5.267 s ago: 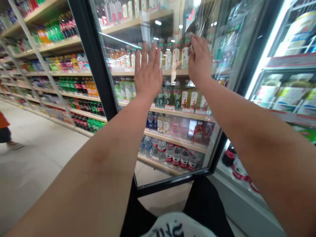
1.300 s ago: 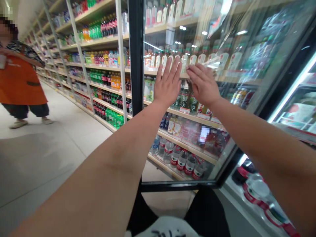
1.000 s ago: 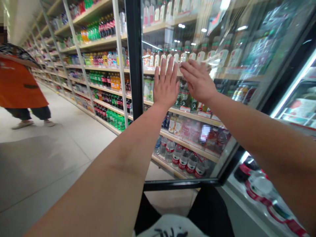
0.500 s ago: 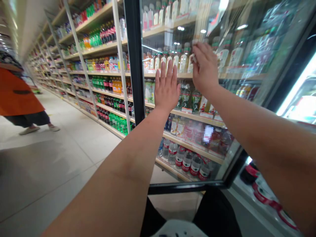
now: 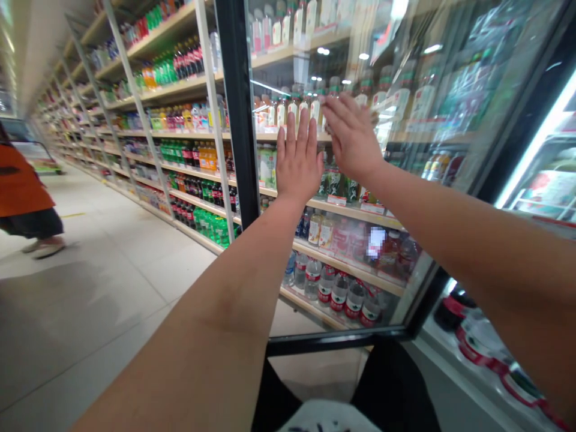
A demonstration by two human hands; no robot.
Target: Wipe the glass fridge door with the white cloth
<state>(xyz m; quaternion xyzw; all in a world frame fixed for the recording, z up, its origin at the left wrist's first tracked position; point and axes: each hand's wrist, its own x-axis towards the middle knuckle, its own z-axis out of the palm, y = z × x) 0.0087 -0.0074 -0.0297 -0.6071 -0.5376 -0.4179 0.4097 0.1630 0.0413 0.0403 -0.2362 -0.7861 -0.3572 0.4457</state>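
Observation:
A glass cooler door [image 5: 407,198] with a black frame stands swung open in front of me. My left hand [image 5: 299,165] lies flat on the glass, fingers up and slightly spread, holding nothing. To its right, my right hand [image 5: 353,138] is at the glass, a little higher, its fingers together and bent over the surface. Something pale shows at the edge of its fingers, mostly hidden under the palm and blurred; I cannot make out what it is. Bottles with white labels [image 5: 315,111] show through the glass behind both hands.
Long drink shelves [image 5: 189,135] run away on the left. A person in an orange garment [image 5: 20,186] is on the tiled floor [image 5: 112,288]. Red-labelled water bottles [image 5: 339,291] show low through the door. More packs [image 5: 486,348] stand in the cooler at right.
My right hand has slid left and slightly down across the glass, closer to my left hand, which stays put on the door. The person in orange has shifted left.

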